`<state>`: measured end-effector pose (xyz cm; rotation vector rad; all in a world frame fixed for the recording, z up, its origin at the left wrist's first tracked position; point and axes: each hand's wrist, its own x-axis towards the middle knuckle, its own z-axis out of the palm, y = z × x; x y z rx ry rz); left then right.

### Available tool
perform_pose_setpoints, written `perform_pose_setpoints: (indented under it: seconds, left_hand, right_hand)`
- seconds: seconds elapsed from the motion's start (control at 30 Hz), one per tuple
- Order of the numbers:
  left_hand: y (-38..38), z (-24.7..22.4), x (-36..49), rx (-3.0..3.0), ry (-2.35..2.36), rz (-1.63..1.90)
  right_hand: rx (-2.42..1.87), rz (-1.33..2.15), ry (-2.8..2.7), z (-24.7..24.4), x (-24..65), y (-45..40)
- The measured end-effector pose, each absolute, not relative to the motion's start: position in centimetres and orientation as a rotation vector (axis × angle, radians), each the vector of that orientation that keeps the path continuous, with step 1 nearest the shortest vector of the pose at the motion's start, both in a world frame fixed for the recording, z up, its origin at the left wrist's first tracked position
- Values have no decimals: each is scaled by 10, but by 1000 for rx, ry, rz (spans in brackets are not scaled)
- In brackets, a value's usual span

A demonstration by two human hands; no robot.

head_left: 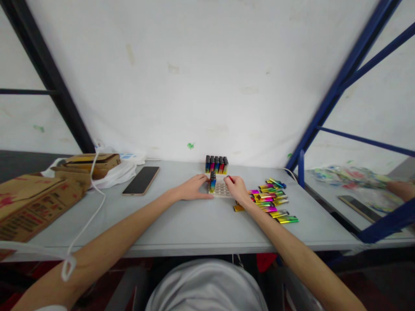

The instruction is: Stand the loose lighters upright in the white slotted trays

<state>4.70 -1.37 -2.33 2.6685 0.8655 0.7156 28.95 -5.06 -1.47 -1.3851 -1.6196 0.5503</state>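
Note:
A pale tray with round pockets (222, 190) lies on the table between my hands. Colourful lighters (212, 182) stand upright in a row along its left end. My left hand (193, 188) rests at that end, thumb and fingers stretched apart around the tray's corner beside the row. Above the tray's right part, my right hand (236, 188) is closed in a pinch on a lighter (230, 178); only a small red bit of it shows. Behind the tray stands a block of upright lighters with black tops (216, 164). Several shiny loose lighters (267, 198) lie scattered right of my right hand.
A phone (141, 181) lies on the left of the table (162, 226). Farther left are cardboard boxes (48, 203), a white bag and a white cable (97, 190). Blue metal framing (337, 95) edges the right side. Beyond it are another person's hand (401, 189) and plastic bags.

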Motion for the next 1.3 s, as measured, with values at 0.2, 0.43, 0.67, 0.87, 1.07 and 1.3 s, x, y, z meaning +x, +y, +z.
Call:
perform_pose_setpoints:
  seconds: [0.2, 0.43, 0.67, 0.87, 1.07, 1.3]
  left_hand:
    - [-13, -24, 47, 2657, 873, 730]
    - [-14, -22, 47, 2659, 856, 720]
    - [-16, -21, 47, 2660, 863, 708]
    - [-15, -22, 47, 2660, 873, 696]
    - [-15, -21, 47, 2665, 860, 691]
    - [-16, -20, 47, 2652, 863, 699]
  right_hand:
    - [-1335, 528, -1665, -13, 290, -52]
    - [-1150, 535, -1781, -10, 290, -57]
    - [-1139, 487, -1843, -3, 288, -63]
    - [-1191, 577, -1877, -10, 285, -64]
    - [-1201, 509, -1835, -10, 285, -58]
    - [-1124, 601, -1782, -11, 288, -59]
